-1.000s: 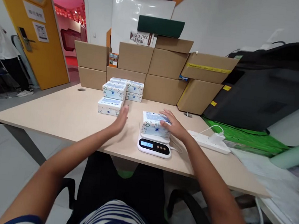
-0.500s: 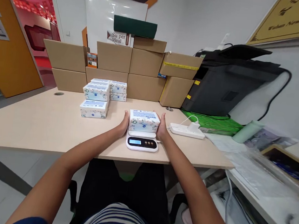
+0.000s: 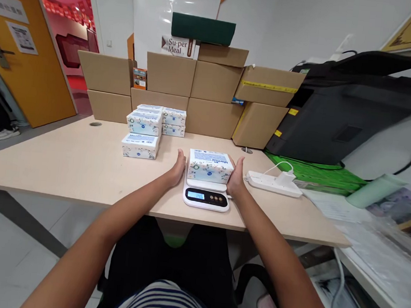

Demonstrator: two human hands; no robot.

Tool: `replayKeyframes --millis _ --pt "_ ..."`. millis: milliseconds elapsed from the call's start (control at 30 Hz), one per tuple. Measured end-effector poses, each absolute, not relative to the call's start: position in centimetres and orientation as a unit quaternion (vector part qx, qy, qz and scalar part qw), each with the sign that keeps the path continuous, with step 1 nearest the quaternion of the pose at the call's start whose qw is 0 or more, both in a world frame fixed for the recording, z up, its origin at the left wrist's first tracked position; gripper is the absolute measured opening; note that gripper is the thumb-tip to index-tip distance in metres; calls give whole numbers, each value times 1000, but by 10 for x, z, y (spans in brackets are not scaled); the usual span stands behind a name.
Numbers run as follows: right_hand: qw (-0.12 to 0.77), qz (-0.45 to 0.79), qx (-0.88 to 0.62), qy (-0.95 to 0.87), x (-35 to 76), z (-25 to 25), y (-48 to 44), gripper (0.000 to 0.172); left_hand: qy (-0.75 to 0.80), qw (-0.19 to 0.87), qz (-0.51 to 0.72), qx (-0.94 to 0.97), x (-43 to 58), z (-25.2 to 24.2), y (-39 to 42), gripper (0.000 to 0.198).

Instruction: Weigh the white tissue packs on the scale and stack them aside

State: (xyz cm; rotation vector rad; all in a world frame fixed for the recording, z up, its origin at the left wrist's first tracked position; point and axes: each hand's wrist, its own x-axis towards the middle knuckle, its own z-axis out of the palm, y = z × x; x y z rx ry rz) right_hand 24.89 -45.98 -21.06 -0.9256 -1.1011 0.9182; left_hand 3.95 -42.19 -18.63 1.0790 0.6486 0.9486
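A white floral pack of tissues (image 3: 210, 168) rests on the platform of a white kitchen scale (image 3: 206, 205), whose small display is lit with digits. To the pack's left, my left hand (image 3: 177, 169) is open, thumb up, with a narrow gap between palm and pack. My right hand (image 3: 237, 180) stands at the pack's right side, thumb raised and fingers partly hidden by the pack. It is open, and I cannot tell whether its fingers touch the pack. Further left, several matching tissue packs (image 3: 140, 146) are stacked on the table (image 3: 81, 161).
Cardboard boxes (image 3: 214, 118) line the table's back edge. A white power strip (image 3: 273, 184) lies right of my right hand, near a green stack (image 3: 307, 173) under a black printer (image 3: 347, 119). A side surface with papers (image 3: 338, 205) adjoins at right.
My left hand has come slightly away from the tissue pack, and my right hand has loosened. The scale's digits differ. The view has shifted, moving the scene rightward.
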Motion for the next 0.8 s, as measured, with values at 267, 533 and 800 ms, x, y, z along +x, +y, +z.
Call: replayKeyframes --millis 267,533,800 --pt "656 383 -474 -447 284 -233 -449 119 298 713 400 493 40 -189 -423 85" --pt "665 403 -484 -402 274 -234 -468 113 164 786 319 503 44 -189 -427 91" --pt "661 437 -479 -377 246 -227 -430 107 177 778 354 488 25 -188 -390 83"
